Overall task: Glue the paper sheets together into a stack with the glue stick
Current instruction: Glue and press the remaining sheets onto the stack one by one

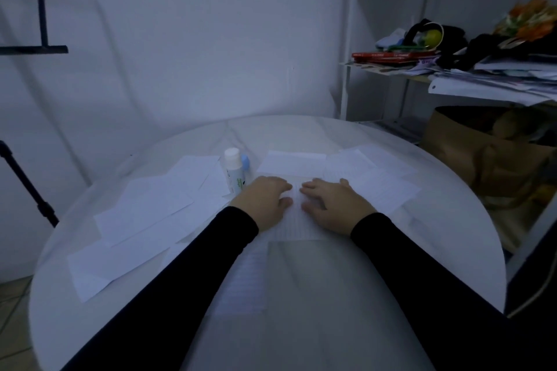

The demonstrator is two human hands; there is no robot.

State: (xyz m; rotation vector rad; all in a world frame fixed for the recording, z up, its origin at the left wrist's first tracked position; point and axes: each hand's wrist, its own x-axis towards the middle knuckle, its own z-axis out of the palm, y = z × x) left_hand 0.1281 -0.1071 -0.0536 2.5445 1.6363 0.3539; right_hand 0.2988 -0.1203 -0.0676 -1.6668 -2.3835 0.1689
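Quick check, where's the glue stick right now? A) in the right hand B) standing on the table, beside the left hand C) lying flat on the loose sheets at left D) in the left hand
B: the glue stick stands upright on the table, just beyond the left hand; both that hand and the right hand lie flat on the paper sheet between them.

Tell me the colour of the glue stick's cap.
White, on the glue stick, seen in the head view.

white sheets (144, 214) scattered flat, glue stick (234, 170) upright
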